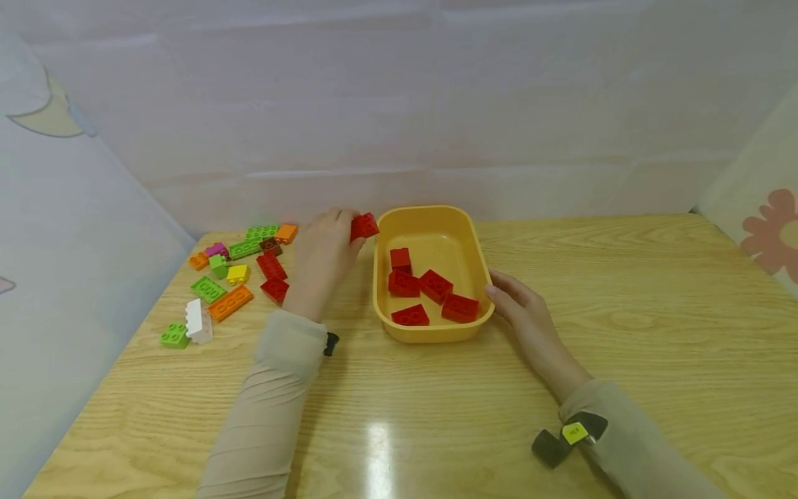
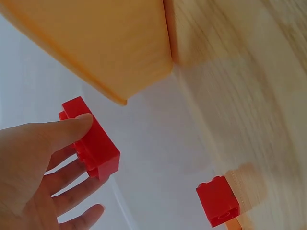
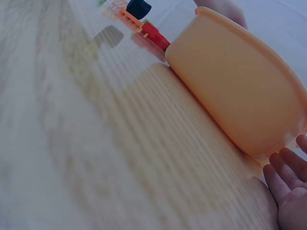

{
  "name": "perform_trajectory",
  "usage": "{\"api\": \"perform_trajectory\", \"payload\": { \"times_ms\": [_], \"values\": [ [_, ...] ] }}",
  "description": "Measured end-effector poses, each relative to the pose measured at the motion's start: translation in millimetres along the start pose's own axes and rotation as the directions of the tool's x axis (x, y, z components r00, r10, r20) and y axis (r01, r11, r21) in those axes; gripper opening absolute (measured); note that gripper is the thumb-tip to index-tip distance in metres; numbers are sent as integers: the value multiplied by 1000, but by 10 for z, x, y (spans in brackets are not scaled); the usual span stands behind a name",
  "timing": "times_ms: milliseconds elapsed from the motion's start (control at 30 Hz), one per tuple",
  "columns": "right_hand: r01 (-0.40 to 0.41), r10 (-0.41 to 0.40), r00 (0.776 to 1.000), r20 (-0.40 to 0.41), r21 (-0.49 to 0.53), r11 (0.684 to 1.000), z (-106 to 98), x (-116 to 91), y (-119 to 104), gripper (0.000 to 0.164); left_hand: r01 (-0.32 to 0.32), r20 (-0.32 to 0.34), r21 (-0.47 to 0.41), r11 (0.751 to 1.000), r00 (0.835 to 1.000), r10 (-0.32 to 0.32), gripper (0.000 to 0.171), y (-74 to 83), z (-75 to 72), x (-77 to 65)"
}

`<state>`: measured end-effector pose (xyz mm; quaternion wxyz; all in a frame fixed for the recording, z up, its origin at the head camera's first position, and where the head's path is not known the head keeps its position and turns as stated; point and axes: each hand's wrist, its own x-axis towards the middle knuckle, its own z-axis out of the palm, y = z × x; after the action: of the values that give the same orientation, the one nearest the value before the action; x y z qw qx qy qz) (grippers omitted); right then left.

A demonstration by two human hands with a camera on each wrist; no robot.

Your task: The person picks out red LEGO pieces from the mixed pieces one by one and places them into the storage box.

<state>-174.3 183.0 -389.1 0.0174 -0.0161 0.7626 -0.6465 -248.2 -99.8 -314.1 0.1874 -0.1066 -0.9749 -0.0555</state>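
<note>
My left hand [image 1: 324,253] pinches a red toy brick [image 1: 364,226] between thumb and fingers, just outside the left rim of a yellow bin [image 1: 430,335]. In the left wrist view the thumb presses the flat side of the held brick [image 2: 99,143], with fingers behind its studs. Several red bricks [image 1: 435,286] lie inside the bin, mostly toward its near end. My right hand [image 1: 530,322] rests at the bin's right side, thumb by the rim. In the right wrist view its fairly straight fingers [image 3: 288,167] are against the outer wall.
Left of the bin, loose bricks are spread over the wooden table [image 1: 623,312]: two red bricks [image 1: 271,265] by the left wrist, plus green, yellow, white, brown, pink and orange ones [image 1: 231,303]. A pale wall covering [image 1: 436,104] rises behind the table.
</note>
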Motion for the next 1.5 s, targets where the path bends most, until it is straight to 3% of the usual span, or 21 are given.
{"api": "perform_trajectory", "payload": {
  "times_ms": [133,333,633,767,900,1100,1367,1500],
  "values": [
    [-1,1,1000,-1,4,1000,3,1,-3,63,-16,-19,-11,1000,1000,16,41,62,2,4],
    [-8,8,1000,-3,0,1000,0,7,-10,65,-39,6,-20,999,999,39,43,171,1,17],
    [-21,21,1000,2,7,1000,8,-12,18,65,-144,-15,-102,984,990,143,44,317,77,-39],
    [-16,16,1000,9,29,999,29,-21,1,63,-155,13,-124,980,987,158,44,335,78,-43],
    [-9,9,1000,1,6,1000,20,-18,-4,63,-164,91,-151,975,980,179,45,329,53,11],
    [-1,1,1000,-1,-10,1000,12,-11,0,63,-198,194,-183,963,953,233,45,312,-4,146],
    [5,-5,1000,-11,-28,1000,17,-13,-2,61,-330,258,-116,937,901,350,40,378,-42,267],
    [4,-4,1000,-11,-23,1000,15,-5,7,62,-389,302,-94,917,866,398,41,471,-70,326]
  ]
}}
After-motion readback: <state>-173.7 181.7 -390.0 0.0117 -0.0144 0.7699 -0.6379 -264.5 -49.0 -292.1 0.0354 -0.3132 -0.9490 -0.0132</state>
